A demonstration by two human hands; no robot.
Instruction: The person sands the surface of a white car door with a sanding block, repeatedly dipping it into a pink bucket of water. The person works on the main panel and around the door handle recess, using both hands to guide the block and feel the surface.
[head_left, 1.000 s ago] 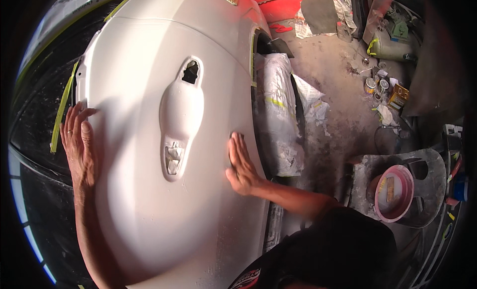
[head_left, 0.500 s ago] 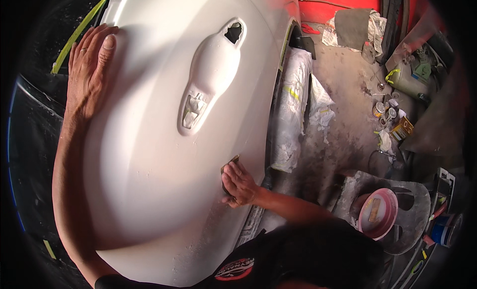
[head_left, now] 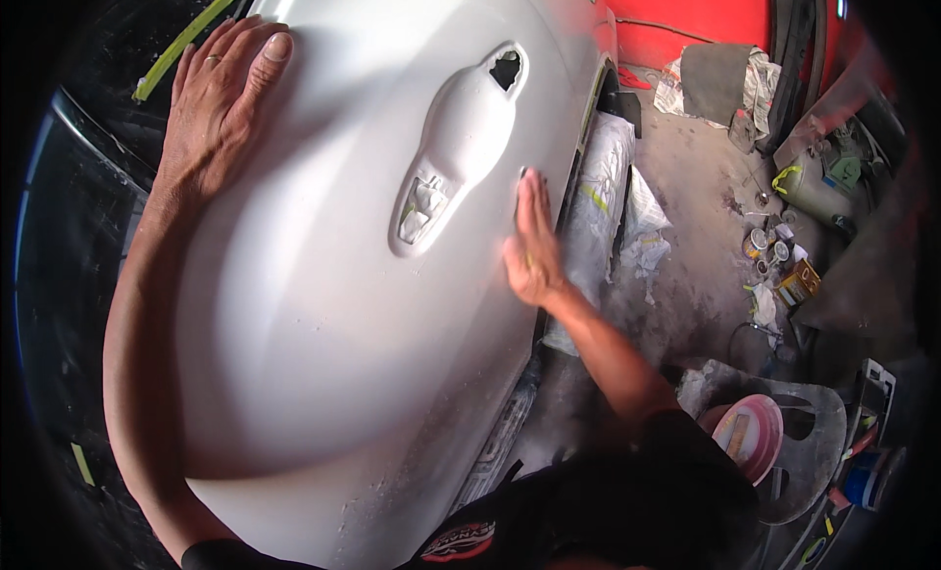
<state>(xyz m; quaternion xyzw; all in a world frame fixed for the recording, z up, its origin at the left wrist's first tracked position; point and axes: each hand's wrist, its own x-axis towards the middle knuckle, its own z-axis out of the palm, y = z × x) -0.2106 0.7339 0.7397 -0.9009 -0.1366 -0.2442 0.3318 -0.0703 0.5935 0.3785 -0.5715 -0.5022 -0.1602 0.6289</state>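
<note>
dark surface [head_left: 74, 227] fills the left side, with yellow tape [head_left: 191, 41] at its far end. beside it, the left hand [head_left: 218, 95] lies flat over the far left edge of the white car panel [head_left: 294, 364], 4 fingers close together, thumb slightly apart. the panel takes the middle, with 1 long recess [head_left: 472, 129] in it. right of that, the right hand [head_left: 534, 245] is flat too, fingers straight and together; a dark sliver [head_left: 523, 170] shows at their tips, but i cannot tell whether it is gripped. 0.5 s ago this hand was nearer; now it has gone farther along, level with the recess's near end, suggesting long strokes along the panel's right side. farther right are 1 wrapped wheel [head_left: 594, 188] and 1 pink basin [head_left: 772, 431].
</note>
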